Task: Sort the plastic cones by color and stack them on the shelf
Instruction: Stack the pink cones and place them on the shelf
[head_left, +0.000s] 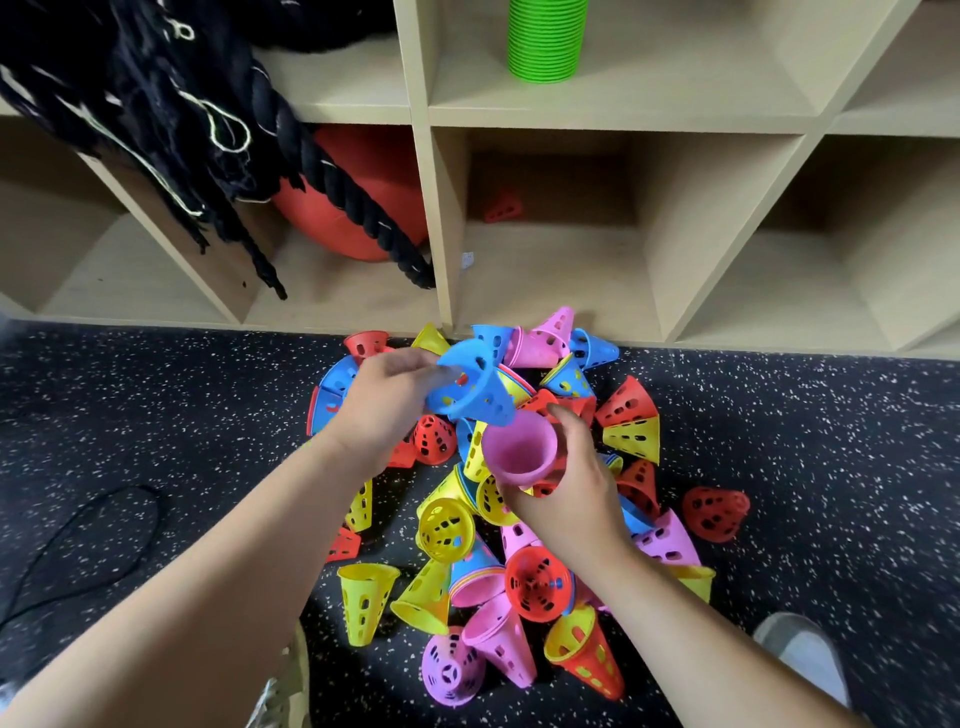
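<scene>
Cones (447, 530) on floor (779, 441) before shelf (441, 234); black rope (337, 182) across, perhaps, ball (374, 156).

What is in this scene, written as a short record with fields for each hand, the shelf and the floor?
left hand: grips a blue cone
right hand: holds a pink cone, wide end toward the camera
shelf, upper middle: green stack
shelf, lower middle: one red cone at the back
shelf, lower left: orange ball behind a black rope
floor: mixed pile of red, yellow, blue and pink cones
</scene>
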